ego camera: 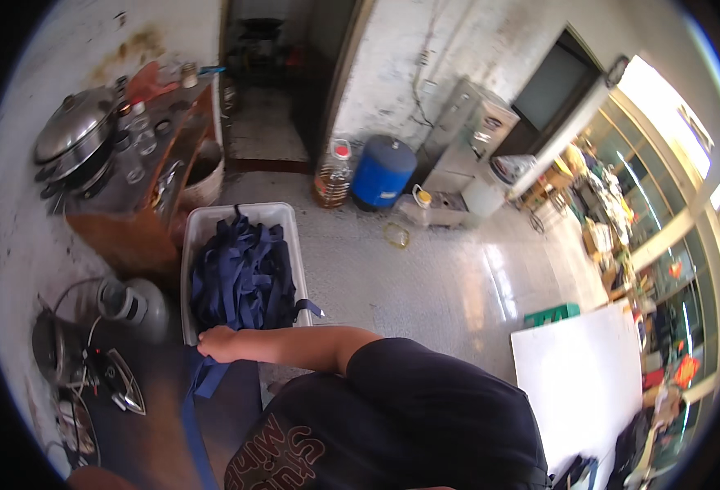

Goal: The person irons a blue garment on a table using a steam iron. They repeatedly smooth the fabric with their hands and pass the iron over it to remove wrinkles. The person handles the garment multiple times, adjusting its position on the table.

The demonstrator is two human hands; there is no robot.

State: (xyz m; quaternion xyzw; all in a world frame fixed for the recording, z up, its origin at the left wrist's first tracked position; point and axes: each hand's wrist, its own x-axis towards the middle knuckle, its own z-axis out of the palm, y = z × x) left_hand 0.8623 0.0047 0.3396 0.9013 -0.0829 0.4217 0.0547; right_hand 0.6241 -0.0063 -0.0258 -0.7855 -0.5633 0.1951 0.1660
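My right hand (216, 344) is closed on a navy fabric strap (195, 429) at the near rim of a white plastic bin (300, 269). The strap trails down over a dark cloth-covered table (237, 398) with a brown worn patch, out past the bottom edge. Tangled navy straps (243, 269) heap inside the bin, and one end hangs over its right rim. Only a rounded bit of my left hand or forearm (102, 479) shows at the bottom edge; its fingers are hidden. An electric iron (124, 383) rests on the table's left side.
Beyond the table stands a grey gas cylinder (142, 306). A cabinet (121, 239) holds a steel pot (75, 128) and glass bottles (142, 131). On the floor are an oil jug (333, 177), a blue tank (384, 168) and a white board (574, 380). Cords lie around the iron.
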